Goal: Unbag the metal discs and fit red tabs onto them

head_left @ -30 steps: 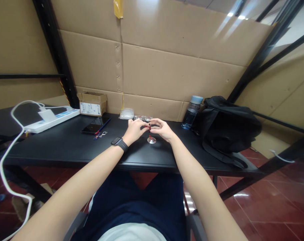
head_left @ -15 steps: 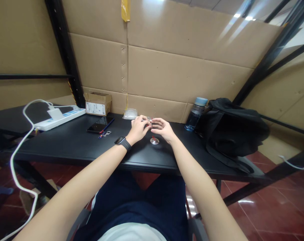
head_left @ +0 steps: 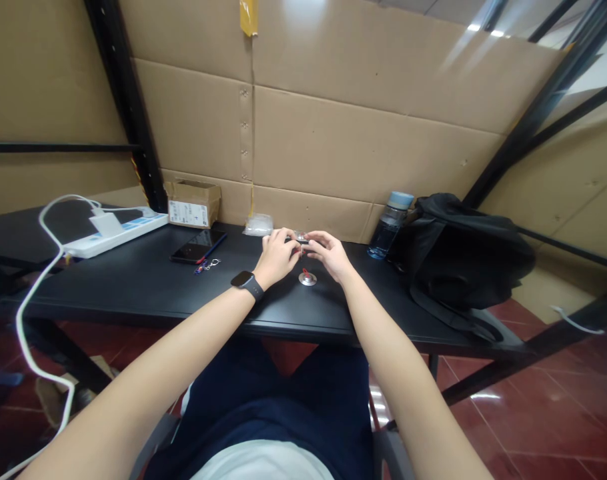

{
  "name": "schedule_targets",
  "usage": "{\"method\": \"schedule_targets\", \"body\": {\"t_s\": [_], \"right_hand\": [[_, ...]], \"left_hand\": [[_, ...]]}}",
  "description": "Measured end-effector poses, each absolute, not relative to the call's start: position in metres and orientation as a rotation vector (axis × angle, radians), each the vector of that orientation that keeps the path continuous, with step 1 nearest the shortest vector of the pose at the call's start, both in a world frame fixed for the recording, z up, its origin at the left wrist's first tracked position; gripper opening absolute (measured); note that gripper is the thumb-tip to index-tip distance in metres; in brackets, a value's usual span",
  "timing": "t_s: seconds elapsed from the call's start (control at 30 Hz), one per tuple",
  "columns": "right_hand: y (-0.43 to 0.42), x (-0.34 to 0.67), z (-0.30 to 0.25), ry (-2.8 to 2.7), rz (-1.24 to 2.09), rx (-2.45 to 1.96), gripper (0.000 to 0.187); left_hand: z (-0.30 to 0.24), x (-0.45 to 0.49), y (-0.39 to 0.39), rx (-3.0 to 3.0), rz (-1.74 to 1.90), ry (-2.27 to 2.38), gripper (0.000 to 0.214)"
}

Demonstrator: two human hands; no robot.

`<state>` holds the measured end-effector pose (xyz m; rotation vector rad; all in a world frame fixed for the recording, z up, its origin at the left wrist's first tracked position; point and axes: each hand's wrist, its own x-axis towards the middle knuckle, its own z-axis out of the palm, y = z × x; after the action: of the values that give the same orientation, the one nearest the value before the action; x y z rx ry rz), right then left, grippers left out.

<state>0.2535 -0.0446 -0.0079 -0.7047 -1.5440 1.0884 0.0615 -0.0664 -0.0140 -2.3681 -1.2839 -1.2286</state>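
Note:
Both of my hands meet above the middle of the black table (head_left: 133, 293). My left hand (head_left: 278, 257), with a dark watch on its wrist, pinches a small dark part (head_left: 301, 248) from the left. My right hand (head_left: 328, 253) pinches the same small part from the right. The part is too small to name. Just below the hands a round silver disc with a red piece (head_left: 307, 278) lies on the table. A few small clear bags (head_left: 257, 225) lie behind the hands against the cardboard wall.
A phone (head_left: 192, 247), a pen and a keyring (head_left: 207, 266) lie left of the hands. A small cardboard box (head_left: 191, 205) and a white power strip (head_left: 114, 233) with a cable are at far left. A blue-capped bottle (head_left: 389, 225) and black bag (head_left: 463, 253) stand right.
My hands have drawn closer together over the small part and sit a little lower, near the disc. The view shifted slightly; nothing else on the table moved.

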Motion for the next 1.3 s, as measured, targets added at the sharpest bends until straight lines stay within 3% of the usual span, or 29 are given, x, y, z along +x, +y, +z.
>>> {"method": "schedule_targets", "body": {"t_s": [0.23, 0.73, 1.0, 1.13, 1.3], "right_hand": [[-0.042, 0.261, -0.010, -1.603, 1.010, -0.728, 0.051], [-0.041, 0.255, -0.012, -1.572, 1.047, -0.685, 0.050], [-0.044, 0.254, -0.010, -1.604, 1.008, -0.704, 0.048], [-0.043, 0.253, -0.011, -1.626, 0.995, -0.702, 0.045], [-0.042, 0.253, -0.012, -1.652, 0.955, -0.717, 0.048]], "left_hand": [[-0.015, 0.061, -0.066, -2.355, -1.208, -1.283, 0.010], [-0.014, 0.064, -0.068, -2.403, -1.314, -1.221, 0.010], [-0.014, 0.063, -0.063, -2.428, -1.470, -1.444, 0.022], [-0.018, 0.062, -0.061, -2.501, -1.341, -1.451, 0.030], [-0.024, 0.063, -0.062, -2.555, -1.078, -1.409, 0.023]]}}
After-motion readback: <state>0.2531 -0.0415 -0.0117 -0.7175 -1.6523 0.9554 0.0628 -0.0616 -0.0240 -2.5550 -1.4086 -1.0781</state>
